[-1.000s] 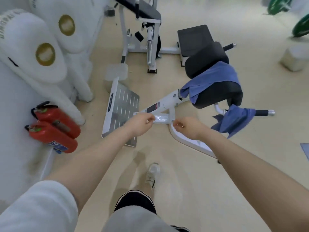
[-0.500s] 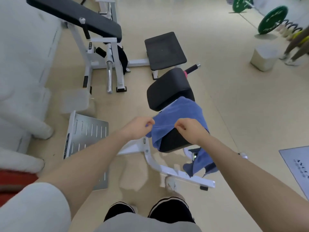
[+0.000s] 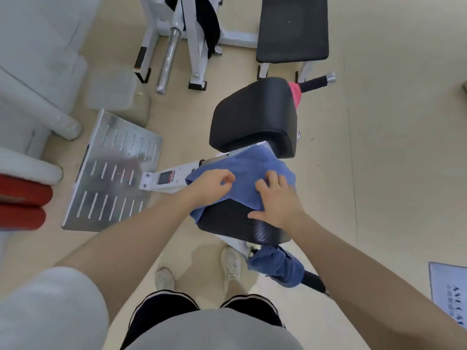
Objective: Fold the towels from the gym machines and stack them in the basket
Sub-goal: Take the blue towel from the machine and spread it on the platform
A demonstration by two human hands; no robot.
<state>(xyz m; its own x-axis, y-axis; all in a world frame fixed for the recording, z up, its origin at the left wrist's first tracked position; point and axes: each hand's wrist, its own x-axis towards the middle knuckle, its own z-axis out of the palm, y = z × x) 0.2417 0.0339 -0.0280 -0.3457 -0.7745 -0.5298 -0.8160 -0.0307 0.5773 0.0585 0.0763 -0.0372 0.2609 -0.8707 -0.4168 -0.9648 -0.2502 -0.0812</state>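
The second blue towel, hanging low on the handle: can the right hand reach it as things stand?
Probably yes. The right hand rests on the draped blue towel, and the hanging towel is below that arm, nothing blocking it.

A blue towel point(image 3: 249, 173) lies draped, rumpled, over the far edge of the nearer black pad point(image 3: 235, 223), its left edge hanging down the pad's side. A second, darker blue towel point(image 3: 278, 266) hangs bunched from a bar just below the pad's near right corner.
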